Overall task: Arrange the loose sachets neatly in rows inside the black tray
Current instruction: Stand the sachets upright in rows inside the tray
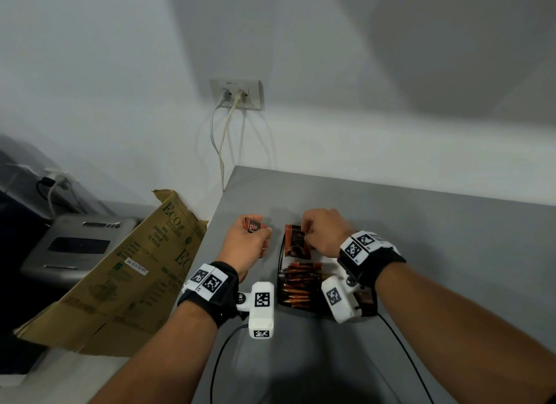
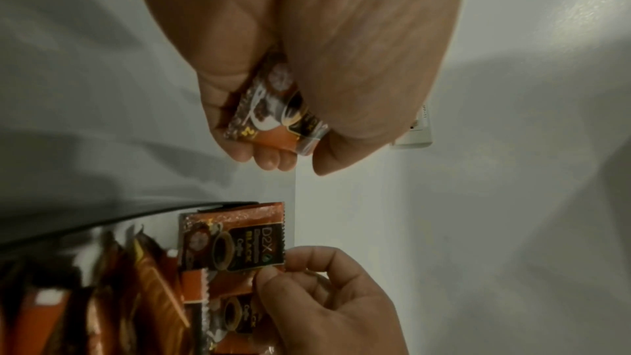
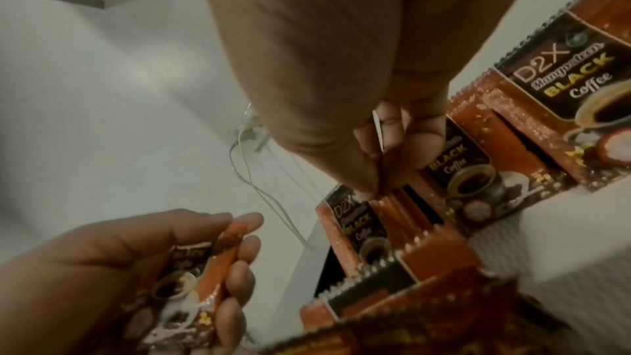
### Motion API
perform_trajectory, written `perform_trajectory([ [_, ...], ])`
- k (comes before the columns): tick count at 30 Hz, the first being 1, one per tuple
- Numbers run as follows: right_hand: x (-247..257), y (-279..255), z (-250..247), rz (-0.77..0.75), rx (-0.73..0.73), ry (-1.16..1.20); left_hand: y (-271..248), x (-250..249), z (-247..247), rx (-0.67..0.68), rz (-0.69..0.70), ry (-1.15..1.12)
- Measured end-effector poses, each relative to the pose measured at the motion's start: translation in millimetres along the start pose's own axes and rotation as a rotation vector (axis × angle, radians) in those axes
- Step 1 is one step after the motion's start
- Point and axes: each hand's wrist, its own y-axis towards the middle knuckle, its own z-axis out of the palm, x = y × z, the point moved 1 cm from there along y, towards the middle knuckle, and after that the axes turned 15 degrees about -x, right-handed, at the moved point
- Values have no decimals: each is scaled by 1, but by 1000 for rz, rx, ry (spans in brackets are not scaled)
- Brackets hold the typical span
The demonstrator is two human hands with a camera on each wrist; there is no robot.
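The black tray (image 1: pixel 280 283) sits on the grey table between my hands, with a row of orange-brown coffee sachets (image 1: pixel 302 283) standing on edge in its near part. At its far end more sachets (image 1: pixel 296 242) stand facing me. My right hand (image 1: pixel 307 234) pinches the top edge of one of them (image 2: pixel 239 239), thumb and fingers curled (image 3: pixel 375 161). Left of the tray, my left hand (image 1: pixel 259 233) grips a loose sachet (image 1: pixel 254 225) above the table, fingers wrapped round it (image 2: pixel 273 118). Further sachets (image 3: pixel 563 77) stand to the right of my right hand in the right wrist view.
A brown cardboard box (image 1: pixel 126 277) leans beside the table's left edge, with a grey machine (image 1: pixel 78 247) behind it. A wall socket (image 1: pixel 237 95) with two cables hangs above the table's far corner. Black cables (image 1: pixel 222 358) trail across the table near me.
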Motion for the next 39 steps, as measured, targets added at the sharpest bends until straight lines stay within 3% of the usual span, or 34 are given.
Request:
perform_trajectory([
  [11,-2,3,14,-35,-63,-77,-3,3,1,13,-23,12],
  [15,-2,1,8,-36,-121,-67,-5,-1,2,46,-89,-51],
  [19,1,-4,-14,-1,-210,149,-11,-5,7,125,-29,-65],
  [24,15,-8,-32,-5,-83,340,-15,-13,19,218,37,-70],
  [28,-2,-1,-42,49,-218,253,-9,-10,15,58,54,5],
  [34,-13,-10,-18,11,-26,59,-4,2,5,16,17,53],
  [39,-4,-7,5,-35,22,7,-2,7,7,33,-10,79],
])
